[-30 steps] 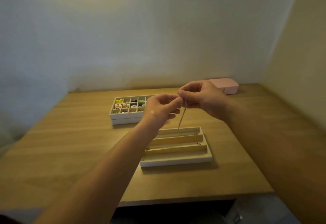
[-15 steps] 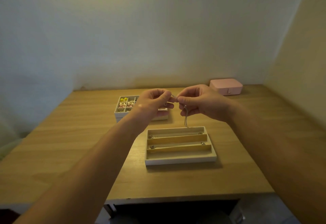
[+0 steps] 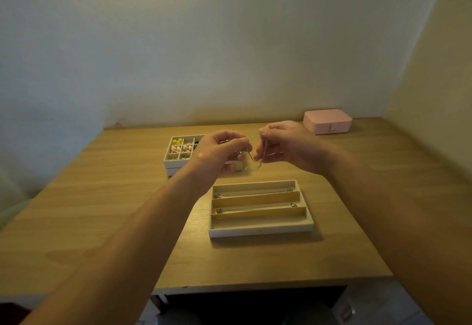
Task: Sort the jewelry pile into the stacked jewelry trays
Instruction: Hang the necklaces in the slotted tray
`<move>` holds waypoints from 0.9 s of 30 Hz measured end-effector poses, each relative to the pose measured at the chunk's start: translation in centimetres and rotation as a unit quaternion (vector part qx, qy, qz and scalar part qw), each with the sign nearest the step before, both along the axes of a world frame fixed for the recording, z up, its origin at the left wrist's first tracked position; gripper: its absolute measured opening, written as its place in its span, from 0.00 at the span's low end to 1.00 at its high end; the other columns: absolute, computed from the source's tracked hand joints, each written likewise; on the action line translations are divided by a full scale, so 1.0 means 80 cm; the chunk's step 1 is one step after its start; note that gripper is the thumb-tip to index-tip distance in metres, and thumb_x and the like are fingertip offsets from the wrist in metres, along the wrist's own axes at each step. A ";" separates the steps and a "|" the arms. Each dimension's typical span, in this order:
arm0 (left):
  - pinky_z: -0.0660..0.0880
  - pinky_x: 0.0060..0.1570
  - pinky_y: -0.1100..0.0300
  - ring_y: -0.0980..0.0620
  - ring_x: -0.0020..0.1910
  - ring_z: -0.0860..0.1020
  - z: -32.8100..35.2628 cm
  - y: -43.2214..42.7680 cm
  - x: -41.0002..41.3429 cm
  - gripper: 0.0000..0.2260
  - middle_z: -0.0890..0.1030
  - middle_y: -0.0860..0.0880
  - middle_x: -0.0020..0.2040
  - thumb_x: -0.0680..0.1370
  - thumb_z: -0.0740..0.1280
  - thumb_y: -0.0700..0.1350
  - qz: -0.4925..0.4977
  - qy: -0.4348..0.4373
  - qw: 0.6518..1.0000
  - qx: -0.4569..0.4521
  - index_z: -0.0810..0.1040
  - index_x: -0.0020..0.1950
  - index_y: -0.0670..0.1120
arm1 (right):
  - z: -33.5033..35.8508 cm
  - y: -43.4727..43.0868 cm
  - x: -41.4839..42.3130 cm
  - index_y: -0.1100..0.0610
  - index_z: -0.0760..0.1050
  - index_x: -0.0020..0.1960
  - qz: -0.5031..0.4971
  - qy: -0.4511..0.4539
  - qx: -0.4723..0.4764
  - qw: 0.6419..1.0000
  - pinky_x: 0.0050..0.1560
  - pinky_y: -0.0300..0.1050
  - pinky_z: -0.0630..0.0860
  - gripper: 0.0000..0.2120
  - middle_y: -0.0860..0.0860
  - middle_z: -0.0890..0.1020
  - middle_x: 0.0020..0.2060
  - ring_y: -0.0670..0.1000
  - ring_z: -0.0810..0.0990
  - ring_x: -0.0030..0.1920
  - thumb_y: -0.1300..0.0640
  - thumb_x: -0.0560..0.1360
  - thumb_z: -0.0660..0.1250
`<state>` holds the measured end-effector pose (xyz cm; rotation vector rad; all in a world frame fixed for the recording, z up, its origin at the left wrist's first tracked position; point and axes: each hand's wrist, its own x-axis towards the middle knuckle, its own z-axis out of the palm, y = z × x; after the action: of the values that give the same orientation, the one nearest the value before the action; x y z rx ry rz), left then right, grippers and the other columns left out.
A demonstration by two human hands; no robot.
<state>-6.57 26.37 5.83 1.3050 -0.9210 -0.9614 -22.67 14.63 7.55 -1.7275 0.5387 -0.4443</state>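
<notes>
a person's left hand (image 3: 219, 151) and right hand (image 3: 286, 145) meet above the wooden counter (image 3: 102, 197), each pinching a thin silver chain (image 3: 252, 160) btwn thumb and fingers (image 3: 240, 142). both sets of fingers are curled narrow round it, and the chain sags in a loose loop btwn the two hands, clear of the counter. just below, nearer the camera, sits a white long-slot tray (image 3: 260, 230) w/ three lengthwise slots; small metal bits (image 3: 218, 196) show at the ends of the back two. behind the left hand, partly hidden by it, a white grid tray (image 3: 176, 164) stacked on a second tray holds small coloured pieces (image 3: 177, 142) in its cells. a shut pink box (image 3: 328, 121) rests far right by the wall, well apart from the trays.
</notes>
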 end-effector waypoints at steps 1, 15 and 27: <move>0.75 0.33 0.62 0.53 0.39 0.79 -0.002 -0.001 0.000 0.04 0.84 0.47 0.44 0.78 0.72 0.42 -0.011 0.011 1.000 0.008 0.82 0.52 0.45 | -0.001 0.001 0.000 0.60 0.75 0.47 0.000 -0.002 0.004 1.000 0.50 0.50 0.82 0.12 0.53 0.82 0.36 0.54 0.84 0.42 0.56 0.85 0.59; 0.69 0.63 0.47 0.47 0.59 0.79 -0.024 -0.005 -0.010 0.29 0.85 0.49 0.54 0.82 0.52 0.63 -0.110 -0.061 0.981 0.148 0.80 0.37 0.45 | 0.002 -0.005 -0.006 0.59 0.82 0.52 0.029 -0.032 0.036 0.998 0.30 0.42 0.61 0.12 0.50 0.60 0.31 0.48 0.60 0.30 0.53 0.84 0.62; 0.77 0.35 0.57 0.52 0.26 0.66 -0.031 -0.010 0.022 0.17 0.61 0.50 0.28 0.80 0.63 0.51 0.021 0.195 0.980 0.025 0.67 0.33 0.48 | -0.007 -0.023 -0.020 0.55 0.79 0.39 0.029 -0.086 0.135 0.987 0.28 0.38 0.61 0.14 0.48 0.62 0.31 0.46 0.60 0.30 0.54 0.80 0.62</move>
<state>-4.85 25.55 3.31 1.1189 -0.5681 -1.1622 -24.24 12.75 7.00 -1.4261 0.4037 -0.4529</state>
